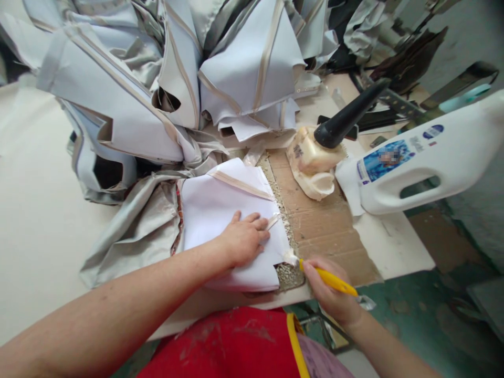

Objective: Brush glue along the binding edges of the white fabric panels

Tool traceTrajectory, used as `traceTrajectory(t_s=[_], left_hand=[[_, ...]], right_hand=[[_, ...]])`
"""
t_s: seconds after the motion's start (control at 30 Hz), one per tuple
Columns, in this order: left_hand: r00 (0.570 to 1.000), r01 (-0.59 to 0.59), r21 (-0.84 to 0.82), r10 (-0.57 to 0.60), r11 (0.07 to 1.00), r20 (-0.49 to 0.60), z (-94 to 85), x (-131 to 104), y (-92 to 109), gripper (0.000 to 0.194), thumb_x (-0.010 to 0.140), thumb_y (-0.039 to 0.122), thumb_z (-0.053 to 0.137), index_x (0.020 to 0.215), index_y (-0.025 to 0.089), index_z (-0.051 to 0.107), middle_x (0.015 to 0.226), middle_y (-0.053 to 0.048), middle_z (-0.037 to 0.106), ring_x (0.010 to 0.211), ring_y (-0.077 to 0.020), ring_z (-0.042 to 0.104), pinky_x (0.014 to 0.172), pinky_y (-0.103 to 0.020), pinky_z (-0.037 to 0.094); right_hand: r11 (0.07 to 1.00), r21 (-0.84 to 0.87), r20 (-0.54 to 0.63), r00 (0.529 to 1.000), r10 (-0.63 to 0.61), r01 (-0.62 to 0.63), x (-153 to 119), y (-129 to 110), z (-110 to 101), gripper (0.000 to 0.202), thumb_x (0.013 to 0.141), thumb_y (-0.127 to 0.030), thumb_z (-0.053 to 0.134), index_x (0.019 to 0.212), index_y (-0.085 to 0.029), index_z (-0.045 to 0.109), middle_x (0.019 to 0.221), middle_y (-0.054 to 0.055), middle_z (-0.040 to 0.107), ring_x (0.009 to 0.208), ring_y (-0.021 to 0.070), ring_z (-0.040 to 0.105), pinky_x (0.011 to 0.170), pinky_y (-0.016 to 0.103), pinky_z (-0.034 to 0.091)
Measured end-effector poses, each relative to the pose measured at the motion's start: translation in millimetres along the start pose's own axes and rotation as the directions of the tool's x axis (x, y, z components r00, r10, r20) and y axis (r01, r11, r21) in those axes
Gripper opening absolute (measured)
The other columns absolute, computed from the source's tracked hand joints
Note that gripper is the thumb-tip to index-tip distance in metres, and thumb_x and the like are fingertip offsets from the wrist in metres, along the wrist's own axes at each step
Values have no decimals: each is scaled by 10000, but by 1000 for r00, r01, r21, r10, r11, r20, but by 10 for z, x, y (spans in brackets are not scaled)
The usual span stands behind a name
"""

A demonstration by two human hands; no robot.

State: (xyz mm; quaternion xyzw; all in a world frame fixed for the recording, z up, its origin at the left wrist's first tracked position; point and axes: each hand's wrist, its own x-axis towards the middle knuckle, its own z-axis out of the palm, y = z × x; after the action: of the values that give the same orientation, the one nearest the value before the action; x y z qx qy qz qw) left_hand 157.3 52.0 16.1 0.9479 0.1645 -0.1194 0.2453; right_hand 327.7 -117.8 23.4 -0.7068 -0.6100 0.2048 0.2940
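Observation:
A white fabric panel (205, 210) with a beige tape strip lies on the table, joined on its left to crumpled grey fabric (137, 226). My left hand (244, 239) rests flat on the panel, fingers spread. In my right hand (328, 286) is a brush (334, 282) with a yellow handle. Its whitish tip touches the panel's right edge, near the notched lower corner. Under that edge shows a rough, crusted strip (290, 275) on brown cardboard (326, 231).
Stacked white pieces with taped seams (252, 63) fill the back. A stained cream container (315, 157) with a black cone-shaped piece (348, 118) stands right of the panel, beside a large white jug (425, 157). The table's front edge is near my red apron (228, 346).

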Motion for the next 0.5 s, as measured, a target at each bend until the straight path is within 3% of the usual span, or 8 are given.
traceTrajectory(t_s=[0.1, 0.27, 0.4, 0.5], left_hand=[[1000, 6, -15, -6, 1000, 2, 0, 2, -1, 347, 810, 338, 515, 1154, 303, 532, 1358, -19, 404, 1265, -279, 291, 973, -592, 245], [1000, 12, -36, -12, 999, 8, -3, -3, 0, 361, 812, 344, 506, 1171, 314, 519, 1367, -24, 396, 1271, -274, 284, 977, -584, 237], [1000, 24, -43, -24, 999, 8, -15, -19, 0, 360, 808, 337, 514, 1167, 320, 520, 1366, -27, 401, 1274, -271, 287, 988, -571, 226], [999, 27, -56, -26, 998, 18, -38, -23, -3, 358, 805, 346, 517, 1161, 322, 521, 1368, -28, 400, 1274, -277, 290, 978, -588, 232]], right_hand=[[1000, -9, 30, 999, -29, 29, -139, -45, -65, 185, 856, -159, 439, 685, -184, 505, 629, 16, 542, 599, 144, 514, 586, 270, 388], [989, 10, 97, 984, -149, 149, -56, -5, -130, 194, 858, -153, 410, 700, -190, 516, 629, 30, 543, 612, 161, 523, 602, 292, 416], [996, -7, 62, 994, -90, 90, -56, 84, -169, 199, 861, -206, 427, 697, -204, 540, 644, 38, 563, 623, 171, 542, 601, 297, 432], [996, 22, 107, 991, -85, 83, 15, 118, -184, 181, 868, -218, 429, 726, -206, 542, 677, 36, 575, 654, 171, 548, 623, 297, 434]])
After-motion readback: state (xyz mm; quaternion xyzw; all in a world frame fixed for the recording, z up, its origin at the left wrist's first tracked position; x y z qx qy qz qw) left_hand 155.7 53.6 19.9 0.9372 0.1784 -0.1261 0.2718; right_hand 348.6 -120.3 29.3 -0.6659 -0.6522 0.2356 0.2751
